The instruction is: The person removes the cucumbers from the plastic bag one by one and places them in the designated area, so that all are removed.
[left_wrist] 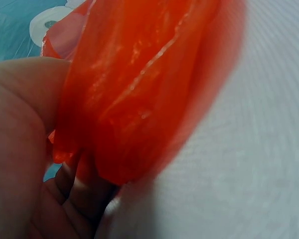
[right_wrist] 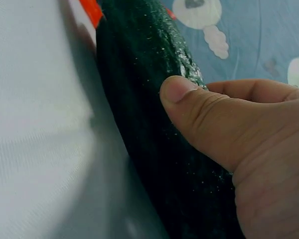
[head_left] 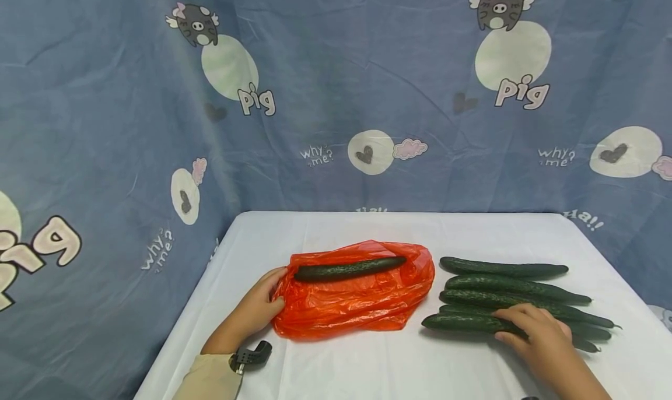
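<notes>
A red plastic bag (head_left: 357, 306) lies spread on the white table, left of centre. One dark green cucumber (head_left: 349, 270) rests at its upper part; whether it is inside or on top I cannot tell. My left hand (head_left: 262, 304) pinches the bag's left edge, thumb on one side and fingers behind, as the left wrist view also shows. At the right, my right hand (head_left: 543, 336) grips the nearest cucumber (head_left: 462, 323), its thumb pressed against the bumpy skin in the right wrist view. Behind it, other cucumbers (head_left: 517, 282) lie side by side, partly covered by the hand.
A white cloth covers the table (head_left: 325, 371). Blue curtain fabric (head_left: 315, 97) with printed pigs hangs behind the table and along its left. A black wrist strap (head_left: 252, 354) sits on the left wrist, below a beige sleeve (head_left: 210, 379).
</notes>
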Action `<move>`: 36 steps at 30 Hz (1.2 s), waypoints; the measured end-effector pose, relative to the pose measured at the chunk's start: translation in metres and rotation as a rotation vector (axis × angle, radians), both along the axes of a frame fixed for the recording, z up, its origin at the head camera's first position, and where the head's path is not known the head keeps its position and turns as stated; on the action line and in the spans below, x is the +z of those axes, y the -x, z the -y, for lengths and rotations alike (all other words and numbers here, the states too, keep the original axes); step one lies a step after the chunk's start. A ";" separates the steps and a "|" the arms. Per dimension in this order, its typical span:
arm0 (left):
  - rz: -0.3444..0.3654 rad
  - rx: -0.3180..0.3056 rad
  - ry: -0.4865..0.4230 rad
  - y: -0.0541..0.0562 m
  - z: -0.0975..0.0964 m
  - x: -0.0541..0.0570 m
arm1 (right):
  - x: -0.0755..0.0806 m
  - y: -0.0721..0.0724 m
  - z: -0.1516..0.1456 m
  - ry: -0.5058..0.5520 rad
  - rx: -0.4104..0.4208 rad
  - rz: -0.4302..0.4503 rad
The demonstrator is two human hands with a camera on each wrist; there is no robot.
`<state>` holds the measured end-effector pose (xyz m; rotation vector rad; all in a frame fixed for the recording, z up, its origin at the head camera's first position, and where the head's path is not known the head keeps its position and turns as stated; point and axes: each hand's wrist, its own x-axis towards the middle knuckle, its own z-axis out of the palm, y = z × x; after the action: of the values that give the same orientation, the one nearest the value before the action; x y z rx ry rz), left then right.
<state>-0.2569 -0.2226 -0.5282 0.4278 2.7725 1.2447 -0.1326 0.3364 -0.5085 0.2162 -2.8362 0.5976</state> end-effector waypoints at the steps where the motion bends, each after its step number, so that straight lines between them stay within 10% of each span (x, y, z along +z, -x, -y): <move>1: 0.000 -0.001 -0.001 0.000 0.000 0.000 | 0.000 0.000 -0.002 0.000 -0.004 0.012; 36: 0.010 0.023 0.018 -0.003 -0.001 0.001 | -0.004 -0.007 -0.037 -0.101 -0.086 0.250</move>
<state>-0.2534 -0.2219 -0.5269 0.3886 2.7857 1.2229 -0.1255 0.3737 -0.5128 0.0384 -3.1016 0.4949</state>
